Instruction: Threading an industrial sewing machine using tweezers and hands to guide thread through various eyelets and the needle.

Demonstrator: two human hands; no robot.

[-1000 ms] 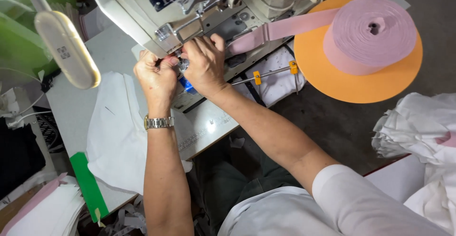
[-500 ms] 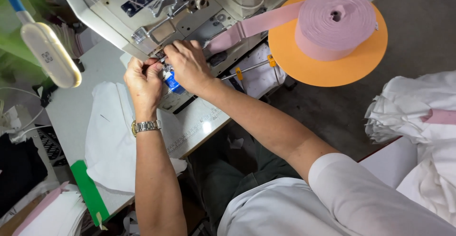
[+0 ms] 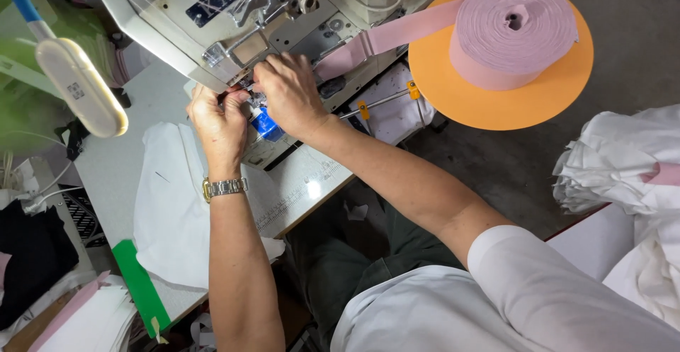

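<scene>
Both hands crowd the sewing machine, touching each other. The left hand is curled; its hold is hidden. The right hand, fingers bent, presses by the pink tape.

hands: 2 | sewing machine: 1 | pink tape roll: 1 | orange disc: 1 | wristwatch: 1 | lamp: 1

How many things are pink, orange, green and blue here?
Pink: 1, the tape roll
Orange: 1, the round disc under the roll
Green: 1, the strip on the table edge
Blue: 1, the small piece by both hands
Total: 4
</scene>
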